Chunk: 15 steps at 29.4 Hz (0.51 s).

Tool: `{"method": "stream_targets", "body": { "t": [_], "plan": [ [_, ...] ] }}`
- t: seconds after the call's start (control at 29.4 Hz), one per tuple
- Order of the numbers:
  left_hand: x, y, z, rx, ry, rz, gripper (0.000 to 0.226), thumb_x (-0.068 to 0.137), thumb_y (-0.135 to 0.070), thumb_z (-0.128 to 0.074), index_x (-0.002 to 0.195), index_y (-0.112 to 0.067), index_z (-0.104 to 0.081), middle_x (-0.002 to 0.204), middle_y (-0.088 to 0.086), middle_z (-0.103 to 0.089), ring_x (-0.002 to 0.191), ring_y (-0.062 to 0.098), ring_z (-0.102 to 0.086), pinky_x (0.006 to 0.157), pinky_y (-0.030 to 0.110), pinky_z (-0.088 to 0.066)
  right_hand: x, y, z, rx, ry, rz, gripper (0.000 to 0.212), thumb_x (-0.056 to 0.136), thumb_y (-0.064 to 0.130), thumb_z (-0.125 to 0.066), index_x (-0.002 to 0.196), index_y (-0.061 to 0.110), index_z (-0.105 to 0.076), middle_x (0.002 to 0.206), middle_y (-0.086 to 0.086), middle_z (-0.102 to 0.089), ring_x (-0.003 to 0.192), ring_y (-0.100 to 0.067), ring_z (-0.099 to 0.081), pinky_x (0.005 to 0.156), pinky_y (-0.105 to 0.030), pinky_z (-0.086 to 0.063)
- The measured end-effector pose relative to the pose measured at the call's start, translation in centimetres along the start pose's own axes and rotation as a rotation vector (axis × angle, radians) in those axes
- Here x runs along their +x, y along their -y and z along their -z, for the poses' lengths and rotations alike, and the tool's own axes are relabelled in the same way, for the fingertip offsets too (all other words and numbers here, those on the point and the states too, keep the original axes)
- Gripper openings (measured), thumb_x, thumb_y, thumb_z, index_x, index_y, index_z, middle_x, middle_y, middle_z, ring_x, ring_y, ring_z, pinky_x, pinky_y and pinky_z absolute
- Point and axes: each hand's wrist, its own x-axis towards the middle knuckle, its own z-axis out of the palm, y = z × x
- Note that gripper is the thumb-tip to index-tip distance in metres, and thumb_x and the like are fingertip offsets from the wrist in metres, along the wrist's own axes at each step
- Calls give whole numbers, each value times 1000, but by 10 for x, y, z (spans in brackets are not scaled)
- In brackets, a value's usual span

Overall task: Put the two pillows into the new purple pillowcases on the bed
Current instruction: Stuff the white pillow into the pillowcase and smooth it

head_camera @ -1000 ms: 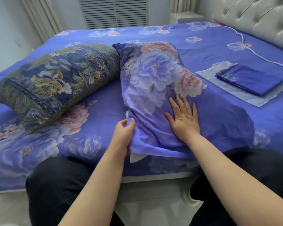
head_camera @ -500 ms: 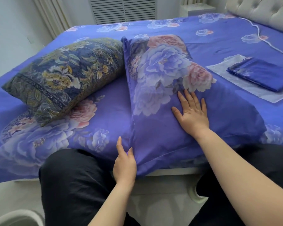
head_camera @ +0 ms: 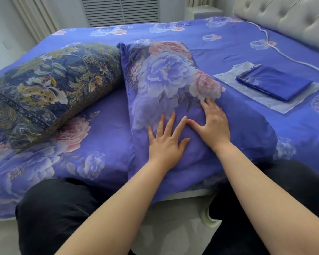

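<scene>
Purple-cased pillow (head_camera: 173, 100) under both flat palms: left hand (head_camera: 165, 142), right hand (head_camera: 213, 124); no grip.

I see the room evenly lit by soft, diffuse daylight with a cool cast. Shadows are faint: a soft one lies under the dark pillow (head_camera: 52, 89) on the bed (head_camera: 219, 50), and another beneath the forearms. I find no glare and no hard highlights; the headboard (head_camera: 287, 17) reads bright but keeps its tufting. The trousers (head_camera: 57, 214) fall near black with little detail. Wide-angle distortion bows the bed's edges and stretches the forearms toward the lower corners. Focus is fair at centre; the hands (head_camera: 166, 142) show slight softness, and compression smears the fabric print.
</scene>
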Motion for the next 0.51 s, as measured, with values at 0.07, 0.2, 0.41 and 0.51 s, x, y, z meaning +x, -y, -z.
{"method": "stream_targets", "body": {
  "t": [0.07, 0.2, 0.41, 0.51],
  "plan": [
    [-4, 5, -7, 10, 18, 8, 64, 89, -65, -17, 148, -43, -5, 159, -11, 1, 147, 22, 1, 112, 63, -7, 17, -32, 13, 74, -123, -202, 70, 86, 61, -36, 139, 16, -46, 149, -10, -38, 140, -24, -30, 116, -43, -20],
    [-10, 10, -6, 16, 78, 5, 71, 85, -72, -11, 144, -44, 14, 158, -13, 11, 146, 22, 9, 113, 60, -5, 27, -93, 47, 63, -62, -770, 77, 89, 64, -38, 142, 9, -35, 146, -15, -38, 136, -34, -33, 110, -52, -24],
    [-10, 9, -5, 33, 51, -9, 72, 84, -74, -4, 147, -42, 5, 159, -8, 1, 147, 27, 0, 111, 63, -12, 20, -98, 72, -202, 43, -590, 57, 93, 59, -36, 104, 8, -57, 109, -19, -63, 102, -38, -57, 74, -38, -39],
    [-11, 6, -4, 42, -3, -45, 71, 88, -72, -8, 149, -36, -12, 159, -3, -14, 145, 32, -13, 107, 66, -20, 14, -90, 78, -198, 8, -467, 37, 92, 50, -48, 91, 14, -54, 99, -14, -63, 95, -35, -57, 68, -35, -37]
  ]
}}
